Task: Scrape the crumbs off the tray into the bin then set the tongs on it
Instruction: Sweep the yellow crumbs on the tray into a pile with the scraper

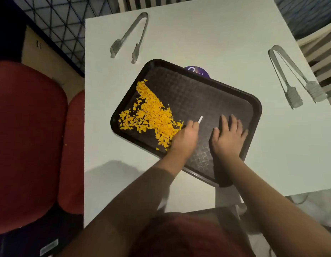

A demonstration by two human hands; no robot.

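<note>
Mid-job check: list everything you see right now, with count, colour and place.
Tray: one, black, angled on the table, its near corner past the table edge.
Crumbs: one spread pile, orange-yellow, on the tray's left half.
Tongs: two pairs, silver; one on the table beyond the tray to the left, one on the table to the right.
Scraper: one, white, thin, mostly hidden in the left hand.
Disc: one, purple, partly hidden behind the tray's far rim.
Table: one, white.
Seat: red, left of the table.
Left hand: grips the scraper at the crumbs' edge.
Right hand: flat on the tray, fingers spread.
</note>
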